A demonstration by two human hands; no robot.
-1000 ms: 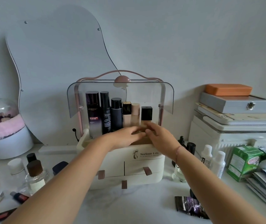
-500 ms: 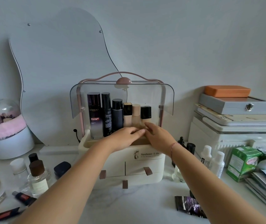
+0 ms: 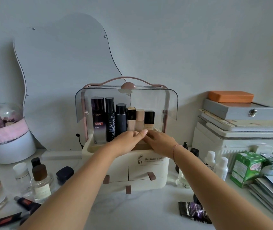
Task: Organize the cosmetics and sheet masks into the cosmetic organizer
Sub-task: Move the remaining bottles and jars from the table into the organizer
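The cream cosmetic organizer stands mid-table with its clear lid raised. A row of bottles fills its top tray: a tall L'Oreal bottle, two black bottles and three foundation bottles. My left hand and my right hand both reach into the tray with fingers stretched out. Their fingertips meet at the feet of the foundation bottles, and I see nothing gripped. A stack of sheet masks lies at the far right. A black sachet lies near the front.
Perfume bottles, a dark jar and tubes stand left of the organizer. Small white bottles, a green box and stacked cases are on the right. A wavy mirror leans on the wall.
My right hand has slid slightly left from the rightmost bottle's base, so both hands' fingertips now meet in front of the beige bottles. The bottles stay put.
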